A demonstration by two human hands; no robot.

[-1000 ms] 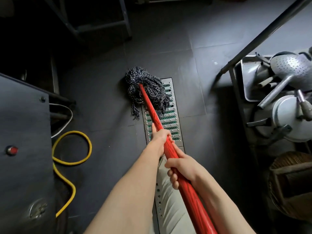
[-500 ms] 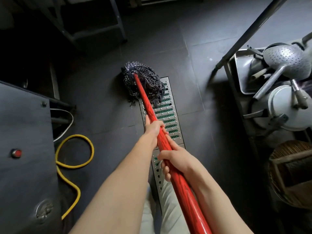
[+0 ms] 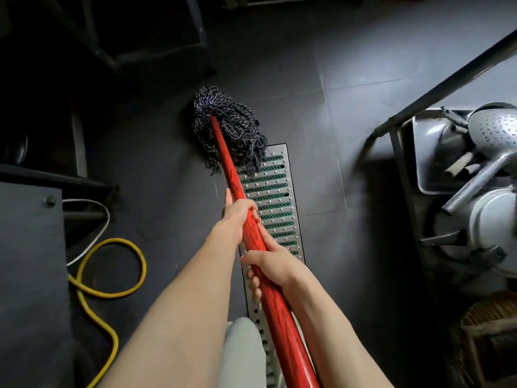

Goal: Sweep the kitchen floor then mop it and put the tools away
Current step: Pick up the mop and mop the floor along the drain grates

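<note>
The mop [image 3: 268, 247] runs diagonally from the lower right of the frame up to the centre, its red handle passing through both hands. The mop head [image 3: 228, 127], a bundle of dark speckled strands, lies on the dark tiled floor [image 3: 279, 65] just above centre, its lower fringe overlapping the top edge of the metal drain grate [image 3: 275, 197].

The left hand [image 3: 237, 214] sits farther up the handle, nearer the mop head; its fingers are curled round the shaft with one finger lying straight along it, pointing toward the head. The right hand [image 3: 268, 266] grips the handle just below, closer to the body, fingers wrapped under the shaft and thumb stretched along its top. The two hands are near each other but apart.

At the right edge, a metal tray [image 3: 419, 152] on a rack holds a perforated ladle [image 3: 495, 130] and other utensil handles; just below it lies a round metal lid [image 3: 492, 228]. In the lower right corner stands a woven basket [image 3: 489, 317], its contents too dark to tell. A yellow hose [image 3: 112, 275] loops across the floor at lower left.
</note>
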